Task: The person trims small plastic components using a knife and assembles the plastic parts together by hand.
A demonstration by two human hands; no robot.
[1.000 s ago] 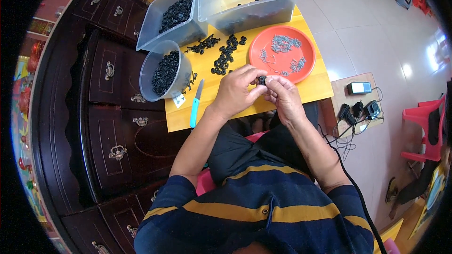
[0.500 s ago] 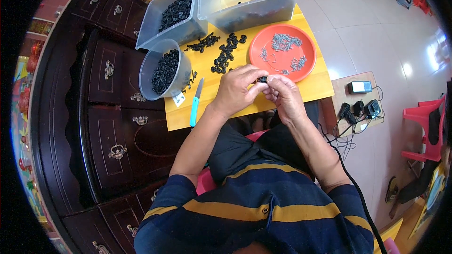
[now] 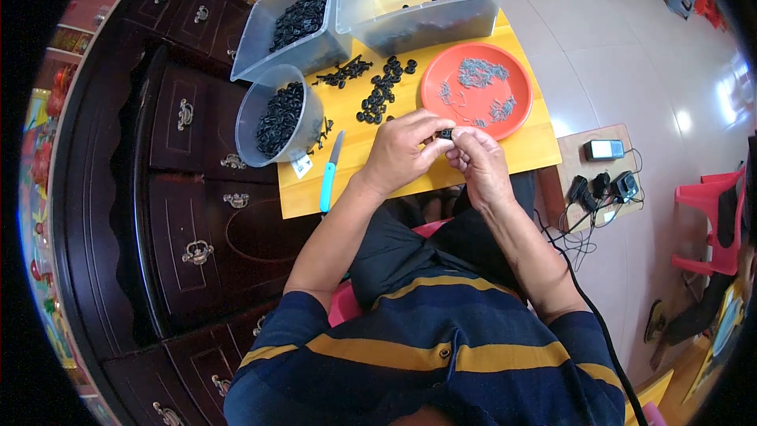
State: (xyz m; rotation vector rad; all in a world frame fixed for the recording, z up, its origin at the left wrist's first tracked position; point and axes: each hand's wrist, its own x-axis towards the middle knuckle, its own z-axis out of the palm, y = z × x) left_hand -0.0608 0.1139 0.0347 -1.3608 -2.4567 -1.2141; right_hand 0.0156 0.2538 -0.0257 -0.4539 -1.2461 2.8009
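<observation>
Over the table's near edge, my left hand (image 3: pixel 402 151) pinches a small round black part (image 3: pixel 445 134) between thumb and fingers. My right hand (image 3: pixel 482 162) meets it from the other side, its thumb and fingertips closed at the part; whether they also hold a small pin is hidden. Just beyond my hands lies a red plate (image 3: pixel 516 122) with piles of small grey metal pieces (image 3: pixel 481 72). Loose black rings (image 3: pixel 377 99) are scattered on the yellow table (image 3: pixel 347 189) left of the plate, with black stem-like pieces (image 3: pixel 345 72) beside them.
A knife with a turquoise handle (image 3: pixel 327 185) lies left of my left hand. Behind it stands a round clear tub (image 3: pixel 252 142) of black parts. Two clear bins (image 3: pixel 260 24) (image 3: pixel 418 28) stand at the back. Right of the table, chargers and cables (image 3: pixel 603 185) sit on a low stool.
Both hands stay together at the black part, with only slight finger movement. The whole view has shifted a little.
</observation>
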